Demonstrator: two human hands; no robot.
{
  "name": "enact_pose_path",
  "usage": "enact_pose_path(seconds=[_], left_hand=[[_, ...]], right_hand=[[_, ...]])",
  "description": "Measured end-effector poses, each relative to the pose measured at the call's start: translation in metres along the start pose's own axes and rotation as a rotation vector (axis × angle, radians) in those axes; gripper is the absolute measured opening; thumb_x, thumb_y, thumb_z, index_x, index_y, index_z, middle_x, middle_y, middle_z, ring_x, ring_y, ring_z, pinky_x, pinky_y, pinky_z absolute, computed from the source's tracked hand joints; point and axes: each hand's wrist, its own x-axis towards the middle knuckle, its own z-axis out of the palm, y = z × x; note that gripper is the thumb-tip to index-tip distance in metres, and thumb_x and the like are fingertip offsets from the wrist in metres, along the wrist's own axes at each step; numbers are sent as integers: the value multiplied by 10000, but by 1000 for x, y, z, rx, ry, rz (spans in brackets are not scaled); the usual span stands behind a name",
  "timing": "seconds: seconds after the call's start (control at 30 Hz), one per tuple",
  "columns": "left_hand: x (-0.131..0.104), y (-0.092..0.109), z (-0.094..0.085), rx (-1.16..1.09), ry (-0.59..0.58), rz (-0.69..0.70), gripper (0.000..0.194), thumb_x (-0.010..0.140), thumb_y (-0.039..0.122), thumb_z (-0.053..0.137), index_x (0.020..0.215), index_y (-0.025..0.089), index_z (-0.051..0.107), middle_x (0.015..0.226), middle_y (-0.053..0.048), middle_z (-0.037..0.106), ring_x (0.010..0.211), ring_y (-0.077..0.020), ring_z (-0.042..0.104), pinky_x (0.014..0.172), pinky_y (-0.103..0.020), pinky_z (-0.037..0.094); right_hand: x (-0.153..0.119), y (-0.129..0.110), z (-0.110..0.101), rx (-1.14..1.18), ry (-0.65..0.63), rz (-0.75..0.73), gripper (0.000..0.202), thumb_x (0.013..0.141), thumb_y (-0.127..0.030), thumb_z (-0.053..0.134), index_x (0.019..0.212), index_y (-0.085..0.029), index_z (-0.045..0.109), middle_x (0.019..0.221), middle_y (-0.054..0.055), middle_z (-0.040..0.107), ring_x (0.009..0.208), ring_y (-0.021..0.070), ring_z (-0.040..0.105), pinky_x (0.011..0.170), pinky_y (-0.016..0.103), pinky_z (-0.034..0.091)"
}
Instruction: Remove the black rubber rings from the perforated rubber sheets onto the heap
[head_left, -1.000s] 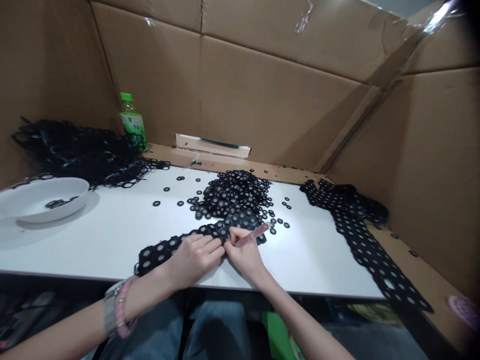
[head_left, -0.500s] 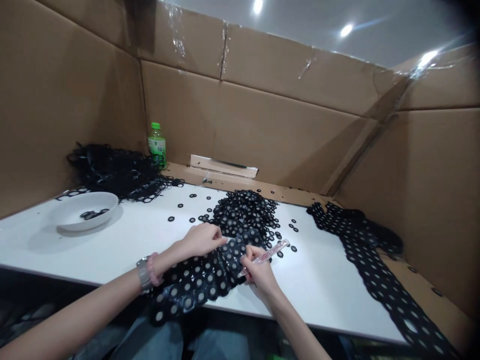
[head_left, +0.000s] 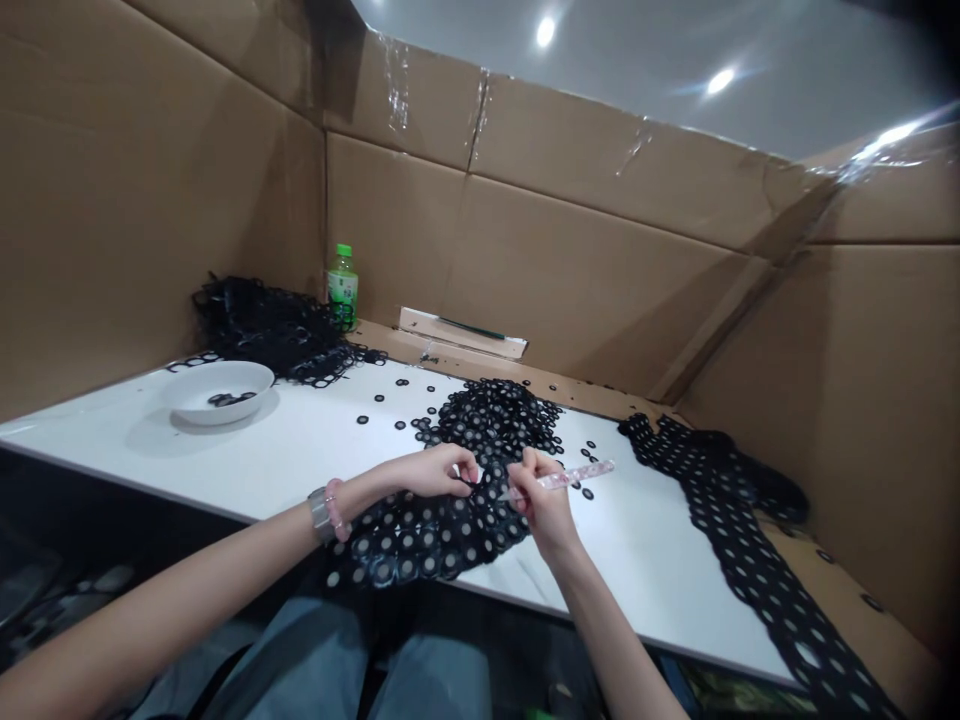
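The flat perforated sheet (head_left: 424, 535) is black, dotted in rows with pale grey rounds, and the long draped strip (head_left: 739, 535) repeats that pattern. Small ring-shaped pieces (head_left: 499, 410) are black with grey centres. The tangled stringy heap (head_left: 266, 325) is plain black. The slim pen-like tool (head_left: 574, 476) is clear with pink-red marks. White colours the round bowl (head_left: 221, 385) and the flat-topped bench (head_left: 645, 560); the plastic bottle (head_left: 343, 290) is bright green, its label paler; the cardboard walls (head_left: 585, 270) are brown.

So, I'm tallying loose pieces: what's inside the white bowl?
The white bowl holds a few small dark pieces, bunched together. Anything beneath them or low behind the near wall is hidden.
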Motion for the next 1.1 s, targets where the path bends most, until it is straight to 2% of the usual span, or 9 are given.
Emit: enact_pose_path(seconds=[0.13,0.23,0.3,0.37,0.47,0.6,0.7,0.83,1.1], left_hand=[[1,7,-4,-107,-22,28,181,719,267,563,852,144,556,779,11,568,695,-110,515,628,-197,416],[4,6,-1,-154,-73,28,226,719,312,570,881,154,559,792,18,571,682,-101,508,633,-191,411],[8,1,4,-149,-126,11,207,688,281,590,849,152,575,780,19,578,676,-103,508,633,-188,408],[14,-4,9,-110,-153,-12,168,655,231,598,800,146,593,730,20,583,653,-109,506,616,-188,402],[17,-8,14,-38,-136,-43,119,645,208,581,740,143,611,630,25,570,579,-111,486,554,-191,372],[8,-4,17,59,-81,-67,146,660,258,574,574,141,565,485,43,463,467,-92,372,460,-203,272],[-1,-2,19,99,-30,-59,212,711,294,539,565,141,540,484,49,416,467,-86,327,459,-209,238],[-7,-4,21,115,4,-33,251,759,320,505,590,138,545,508,49,422,496,-88,346,493,-204,248],[-8,-9,25,61,62,-23,251,761,349,514,629,142,569,561,39,473,552,-106,395,529,-194,270]], right_hand=[[-5,-31,13,120,6,-66,395,629,-213,650,517,-199,271,410,-103,307,344,24,249,332,151,143],[-11,-39,17,166,7,-129,386,645,-211,644,520,-198,279,415,-105,291,353,27,238,341,157,157],[-10,-32,15,137,-11,-149,381,662,-227,638,524,-200,284,414,-103,301,353,31,262,351,163,177],[-4,-14,10,83,7,-123,387,670,-254,634,531,-202,277,417,-102,319,349,33,278,353,164,178],[8,21,0,-31,147,-48,378,686,-313,598,548,-209,262,419,-108,338,332,32,256,343,162,160],[14,51,-11,-148,166,-9,328,700,-332,561,536,-216,302,364,-101,364,302,46,264,328,175,149],[13,56,-14,-241,125,-15,296,660,-238,582,512,-211,327,349,-92,393,314,62,336,344,181,179],[11,55,-14,-352,91,-43,266,611,-130,551,479,-205,333,351,-92,398,335,73,384,379,192,225],[9,52,-14,-498,74,-85,232,605,-125,508,486,-212,329,377,-92,385,374,89,380,430,215,267]])
